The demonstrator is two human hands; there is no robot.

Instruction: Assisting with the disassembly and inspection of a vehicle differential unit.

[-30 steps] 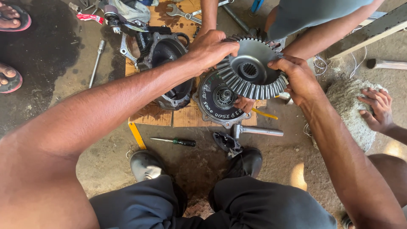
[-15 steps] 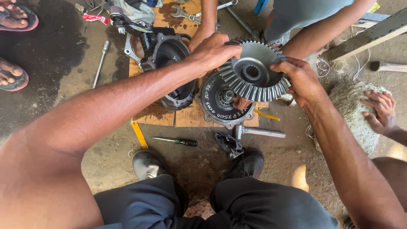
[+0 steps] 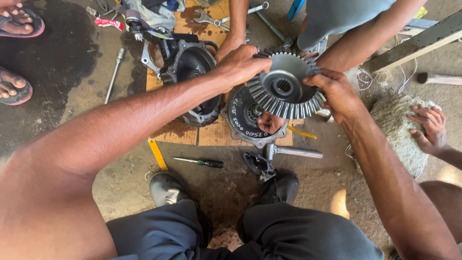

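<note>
Both my hands are on the big ring gear (image 3: 285, 86), a toothed steel ring with a splined hub at its centre. Left hand (image 3: 243, 65) grips the gear's far-left rim, fingers curled over the teeth. Right hand (image 3: 336, 91) clamps the right rim, thumb on the face, fingers wrapped under. The gear is held off the ground, tilted, teeth fanning down and toward me.

Directly beneath it lies a round dark flanged plate (image 3: 245, 118) with chalk-like marks, resting on a wooden board (image 3: 211, 136). Another person's fingers (image 3: 270, 123) show between plate and gear, touching the plate's near-right edge. To the left, on the same board, sits a black cast housing (image 3: 195, 77), open bowl facing up.

On the concrete near me: a green-handled screwdriver (image 3: 199, 162), a steel-handled hammer (image 3: 291, 152), a dark rag (image 3: 258, 163), a yellow strip (image 3: 157, 154). My shoes (image 3: 166, 188) stand just beyond my knees.

Far side: a combination wrench (image 3: 226, 17) on the board, a long steel rod (image 3: 114, 73) on the oil-dark floor to the left, sandalled feet (image 3: 17, 86) at far left. At right, another person's hand (image 3: 428, 130) rests flat on a rough grey lump (image 3: 397, 130).
</note>
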